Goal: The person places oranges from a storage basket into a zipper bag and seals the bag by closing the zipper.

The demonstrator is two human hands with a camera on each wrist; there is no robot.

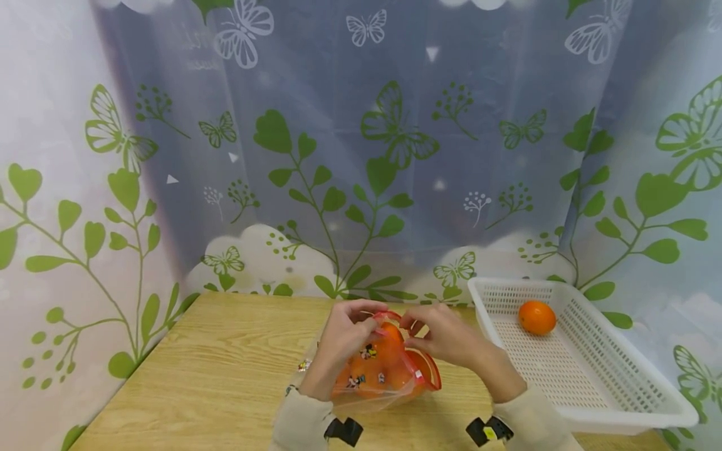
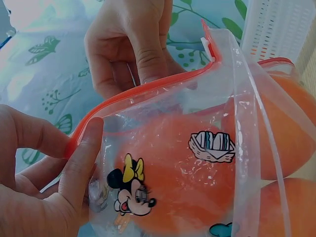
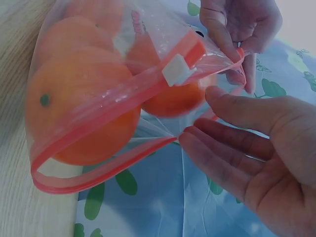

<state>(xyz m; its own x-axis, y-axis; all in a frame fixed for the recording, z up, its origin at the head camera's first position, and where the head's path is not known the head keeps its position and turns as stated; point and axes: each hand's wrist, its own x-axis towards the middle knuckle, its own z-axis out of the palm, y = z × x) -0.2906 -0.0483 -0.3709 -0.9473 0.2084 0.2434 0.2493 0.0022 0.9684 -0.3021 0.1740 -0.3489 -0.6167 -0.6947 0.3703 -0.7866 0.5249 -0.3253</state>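
Note:
A clear plastic zip bag (image 1: 361,401) with a red zip edge and cartoon prints holds several oranges (image 3: 84,106). The bag lies on the table, its mouth partly spread. At the left part of the rim, my left hand (image 1: 344,335) pinches the red edge between thumb and fingers. My right hand (image 1: 448,335) grips the same rim a little to the right, thumb on one side and bent fingers on the other. A white slider (image 3: 176,70) sits at one end of the zip. Part of the rim is hidden behind the fingers.
To the right stands a white perforated plastic basket (image 1: 626,421) with one orange (image 1: 537,317) in it. The wooden table (image 1: 214,363) extends left of the bag. A cloth (image 1: 338,156) printed with butterflies and leaves hangs behind and at both sides.

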